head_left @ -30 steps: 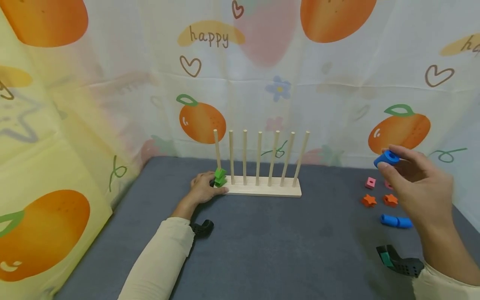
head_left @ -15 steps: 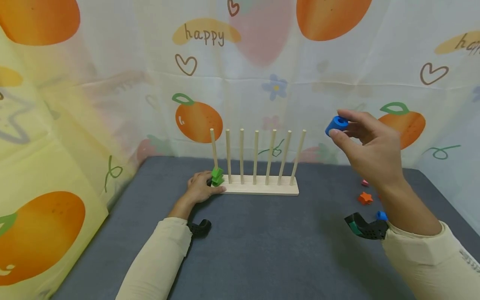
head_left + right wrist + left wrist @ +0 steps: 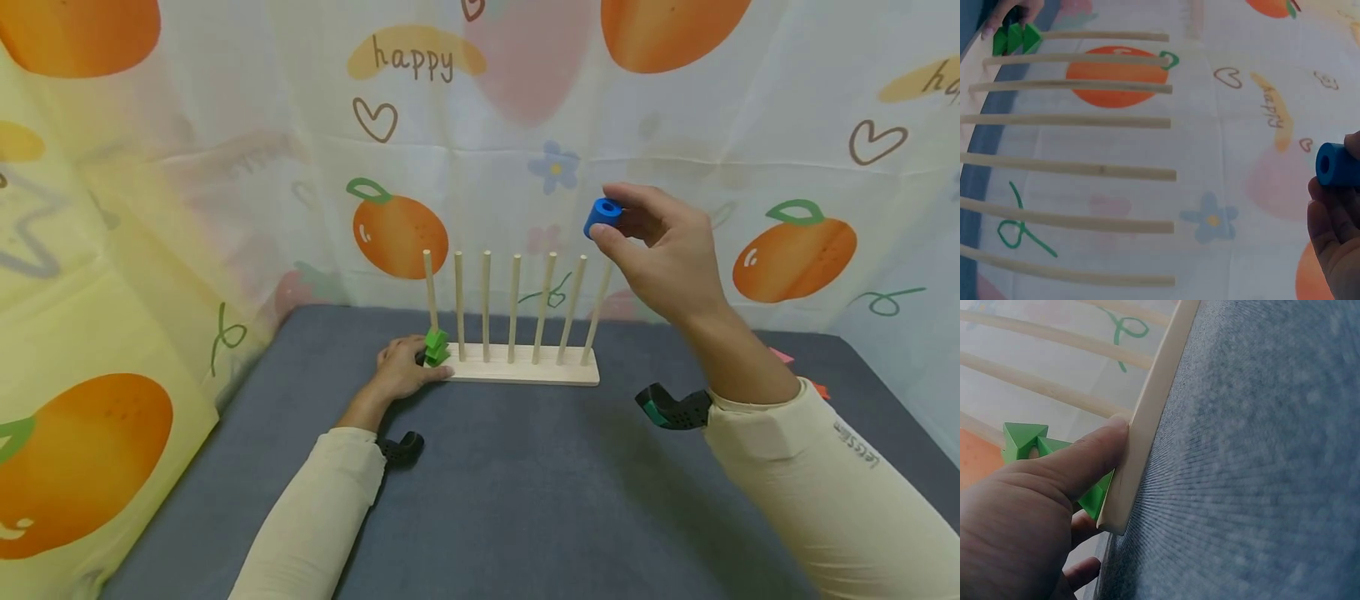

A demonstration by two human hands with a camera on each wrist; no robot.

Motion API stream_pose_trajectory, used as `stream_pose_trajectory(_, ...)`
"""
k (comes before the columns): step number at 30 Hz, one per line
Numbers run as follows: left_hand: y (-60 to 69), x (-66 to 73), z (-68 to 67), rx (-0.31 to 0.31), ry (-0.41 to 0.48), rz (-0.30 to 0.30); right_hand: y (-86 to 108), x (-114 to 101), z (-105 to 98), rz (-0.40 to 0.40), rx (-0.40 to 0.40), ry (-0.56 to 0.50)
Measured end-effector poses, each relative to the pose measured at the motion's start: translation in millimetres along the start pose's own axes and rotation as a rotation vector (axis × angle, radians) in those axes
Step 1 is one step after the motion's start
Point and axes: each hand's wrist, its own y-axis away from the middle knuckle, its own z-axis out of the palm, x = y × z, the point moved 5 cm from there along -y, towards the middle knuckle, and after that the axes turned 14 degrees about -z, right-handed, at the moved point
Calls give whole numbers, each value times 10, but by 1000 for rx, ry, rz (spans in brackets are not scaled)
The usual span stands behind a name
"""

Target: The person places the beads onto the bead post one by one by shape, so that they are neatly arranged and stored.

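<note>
Nearest, two cream sleeves reach in over the dark grey cloth point(image 3: 510, 492) in front of the wooden peg rack point(image 3: 517, 375), each with a black wrist mount point(image 3: 402, 450) at the cuff. To the right of the rack, pink point(image 3: 782, 355) and orange point(image 3: 822, 390) pieces show only in part past the right forearm, so their shapes cannot be told here.

The left hand point(image 3: 401, 369) grips the rack's left end: the thumb lies stretched along the front edge of the base, set apart from the other fingers, which bend behind that end. This hold seems meant to keep the base from sliding or tipping.

The right hand point(image 3: 667, 254) is raised over the rack's right end, thumb and forefinger pinching a blue cylinder point(image 3: 602, 217) by its sides, the remaining fingers bent behind. Held so, the hole through the cylinder stays uncovered; the right wrist view shows it apart from the peg tips.

The rack carries seven upright pegs in one row. Low on its leftmost peg point(image 3: 431, 287) sit green pointed blocks point(image 3: 437, 347), stacked, just beside the left hand. Behind the rack hangs a fruit-print curtain point(image 3: 502, 187).
</note>
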Motion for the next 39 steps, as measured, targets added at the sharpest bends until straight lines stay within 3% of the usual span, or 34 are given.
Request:
stream_pose_trajectory(16,-7,-2,4,17,-13,11,-228,301,620,160,-105,-69)
stream_pose_trajectory(28,6,1,-4,6,-9,-5,-209,549,1100,265,-175,-70)
stream_pose_trajectory(39,-16,-10,10,-2,-5,4,-75,685,1290,337,-193,-152)
